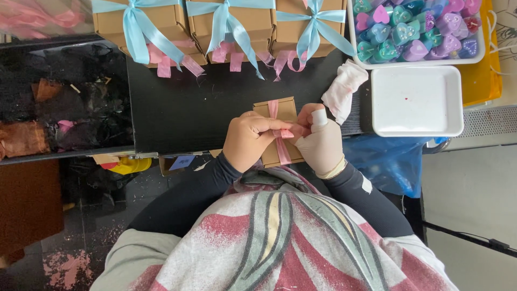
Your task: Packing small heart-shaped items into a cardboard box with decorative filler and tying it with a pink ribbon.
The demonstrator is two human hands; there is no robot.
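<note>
Pinching pink ribbon point(281, 146) on small brown box point(284, 110): left hand point(249, 140), right hand point(321, 144).

Materials as I see them: small box point(278, 132) of matt brown cardboard, bound with glossy pink satin ribbon point(280, 148); counter point(188, 108) matt black and smooth; empty tray point(417, 101) of smooth white plastic; heart-shaped pieces point(414, 27) glossy, waxy; finished boxes' ribbons point(229, 24) shiny blue satin.

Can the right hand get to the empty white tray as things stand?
Probably yes, once it lets go: the right hand is pinching the pink ribbon on the small box. The white tray lies just beyond, with only a crumpled white cloth between.
</note>
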